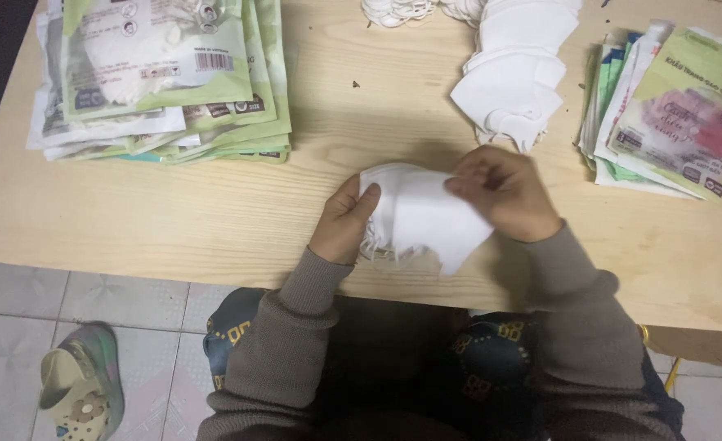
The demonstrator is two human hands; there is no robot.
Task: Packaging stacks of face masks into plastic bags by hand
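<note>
Two stacks of flat pouches lie on the far part of the wooden table. The left stack [165, 77] sits at the far left, its rectangular pouches fanned loosely over one another; they are pale green and white with clear windows showing white contents, and the top one carries a small white barcode label [212, 61] near its lower right corner. The right stack [663, 110] lies at the far right edge, tilted slightly; its top pouch is light green with a pink and red picture in the middle, over white, green and blue-edged pouches beneath.
</note>
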